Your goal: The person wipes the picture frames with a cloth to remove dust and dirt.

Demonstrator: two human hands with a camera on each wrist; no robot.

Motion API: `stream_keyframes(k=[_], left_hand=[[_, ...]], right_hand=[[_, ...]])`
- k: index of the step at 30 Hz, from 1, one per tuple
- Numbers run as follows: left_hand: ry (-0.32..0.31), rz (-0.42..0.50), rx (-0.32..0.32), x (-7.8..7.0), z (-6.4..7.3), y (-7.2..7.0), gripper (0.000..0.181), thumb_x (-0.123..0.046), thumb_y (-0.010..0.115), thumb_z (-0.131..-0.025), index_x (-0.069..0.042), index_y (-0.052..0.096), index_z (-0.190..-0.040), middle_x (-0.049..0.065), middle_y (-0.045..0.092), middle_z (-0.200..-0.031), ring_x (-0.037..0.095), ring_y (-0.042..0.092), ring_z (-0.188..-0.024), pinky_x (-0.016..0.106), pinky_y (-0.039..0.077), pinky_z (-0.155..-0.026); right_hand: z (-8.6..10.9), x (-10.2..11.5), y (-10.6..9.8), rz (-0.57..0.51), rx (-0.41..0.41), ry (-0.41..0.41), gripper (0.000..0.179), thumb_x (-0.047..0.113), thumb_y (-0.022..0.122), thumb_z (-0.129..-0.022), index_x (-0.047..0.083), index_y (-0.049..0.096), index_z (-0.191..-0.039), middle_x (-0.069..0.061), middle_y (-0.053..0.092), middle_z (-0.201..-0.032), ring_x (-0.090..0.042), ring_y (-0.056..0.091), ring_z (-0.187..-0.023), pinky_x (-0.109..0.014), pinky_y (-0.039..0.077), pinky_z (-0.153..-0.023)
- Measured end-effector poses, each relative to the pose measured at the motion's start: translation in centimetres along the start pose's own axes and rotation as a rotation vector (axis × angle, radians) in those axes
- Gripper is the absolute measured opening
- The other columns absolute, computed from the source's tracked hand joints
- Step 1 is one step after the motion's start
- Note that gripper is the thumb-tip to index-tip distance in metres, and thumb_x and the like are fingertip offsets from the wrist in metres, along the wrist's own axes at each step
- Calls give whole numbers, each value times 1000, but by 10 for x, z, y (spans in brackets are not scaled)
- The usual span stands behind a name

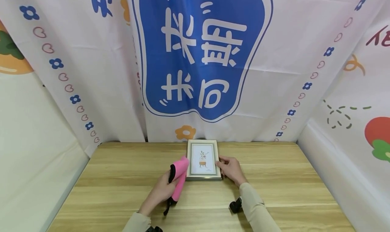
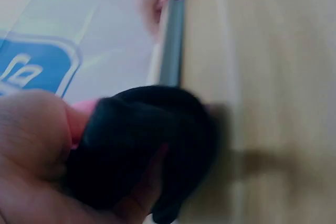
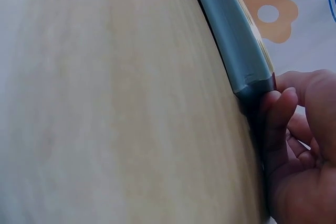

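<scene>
A picture frame [image 1: 189,171] with a pale border and a small plant print lies face up near the table's back edge. My left hand [image 1: 163,189] grips a folded pink cloth [image 1: 179,188] with black edging, its upper end right at the frame's left side. In the left wrist view, the cloth's black part [image 2: 142,135] covers much of the fingers. On the other side, my right hand [image 1: 232,169] holds the frame's right edge, thumb on top of the border. The right wrist view shows these fingertips [image 3: 283,103] at the corner of the frame's grey side [image 3: 226,30].
The wooden table [image 1: 274,191] reaches back to a white curtain [image 1: 274,100] printed with a blue sign and flowers. White side walls [image 1: 30,150] flank the table. A black wrist device [image 1: 235,206] sits by the right sleeve.
</scene>
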State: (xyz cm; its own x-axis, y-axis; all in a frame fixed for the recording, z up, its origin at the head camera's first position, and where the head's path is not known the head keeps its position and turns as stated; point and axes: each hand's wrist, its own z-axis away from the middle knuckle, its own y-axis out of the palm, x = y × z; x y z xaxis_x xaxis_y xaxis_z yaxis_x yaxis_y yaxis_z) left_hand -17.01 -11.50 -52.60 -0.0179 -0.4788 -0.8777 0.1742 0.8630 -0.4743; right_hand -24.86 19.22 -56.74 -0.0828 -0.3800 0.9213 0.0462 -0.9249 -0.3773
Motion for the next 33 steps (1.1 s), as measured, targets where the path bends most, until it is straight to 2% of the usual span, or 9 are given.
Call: stream_keyframes(k=[4, 6, 9, 13, 17, 23, 27, 30, 33], left_hand=[[-89, 77, 102, -5, -3, -22, 46, -9, 66, -101, 16, 55, -138, 19, 71, -109, 27, 70, -94, 48, 60, -86], [-107, 85, 112, -9, -7, -34, 48, -8, 66, -100, 17, 53, -139, 19, 71, -106, 26, 70, -92, 45, 60, -83], [-110, 48, 55, -16, -15, -49, 46, -9, 64, -101, 16, 55, -139, 19, 71, -105, 26, 71, -89, 42, 61, -78], [-63, -41, -99, -21, -30, -57, 32, -12, 62, -102, 10, 63, -125, 22, 72, -103, 25, 69, -84, 37, 57, -69], [-10, -64, -263, -13, -48, -50, 17, -13, 58, -101, 3, 64, -104, 23, 72, -95, 23, 63, -71, 34, 51, -57], [129, -35, -466, 12, -83, -20, 14, -9, 61, -97, 0, 61, -86, 20, 68, -77, 22, 62, -63, 38, 49, -51], [73, -51, -469, 13, -95, -1, 15, -13, 61, -100, 2, 64, -100, 26, 72, -90, 36, 72, -78, 53, 57, -64], [29, -36, -399, 10, -99, 10, 22, -16, 59, -105, 3, 64, -115, 31, 73, -106, 41, 74, -93, 59, 59, -80], [17, -20, -323, 5, -101, 18, 27, -14, 58, -105, 4, 63, -125, 30, 73, -111, 36, 73, -90, 57, 59, -82]], right_hand=[[-1, -2, -1, -1, 11, -18, 50, 22, 74, -101, 4, 63, -147, -5, 65, -80, -15, 57, -56, -28, 47, -52], [-1, -4, -1, -1, 20, -27, 50, 22, 74, -102, 4, 63, -147, -5, 66, -80, -15, 58, -57, -28, 47, -52], [-2, -5, -2, -2, 34, -30, 51, 23, 74, -102, 5, 62, -148, -5, 66, -82, -15, 59, -58, -28, 48, -53], [-1, -4, -4, -5, 36, -26, 52, 23, 75, -101, 5, 62, -148, -5, 66, -83, -15, 59, -59, -28, 49, -54], [0, -3, -2, -1, 32, -30, 51, 23, 74, -102, 3, 62, -148, -5, 66, -83, -16, 59, -59, -29, 49, -54], [-1, -1, -1, -1, 34, -39, 51, 22, 73, -102, 3, 61, -148, -5, 65, -82, -16, 59, -59, -29, 49, -54], [0, 0, 0, -5, 41, -35, 51, 22, 73, -102, 3, 61, -148, -5, 66, -83, -15, 59, -59, -28, 49, -54], [1, 0, 0, 9, 46, -45, 51, 23, 73, -103, 2, 61, -148, -6, 66, -83, -14, 58, -59, -28, 49, -54], [1, 0, -1, 18, 43, -42, 51, 23, 73, -103, 3, 61, -148, -6, 66, -83, -15, 58, -59, -28, 49, -54]])
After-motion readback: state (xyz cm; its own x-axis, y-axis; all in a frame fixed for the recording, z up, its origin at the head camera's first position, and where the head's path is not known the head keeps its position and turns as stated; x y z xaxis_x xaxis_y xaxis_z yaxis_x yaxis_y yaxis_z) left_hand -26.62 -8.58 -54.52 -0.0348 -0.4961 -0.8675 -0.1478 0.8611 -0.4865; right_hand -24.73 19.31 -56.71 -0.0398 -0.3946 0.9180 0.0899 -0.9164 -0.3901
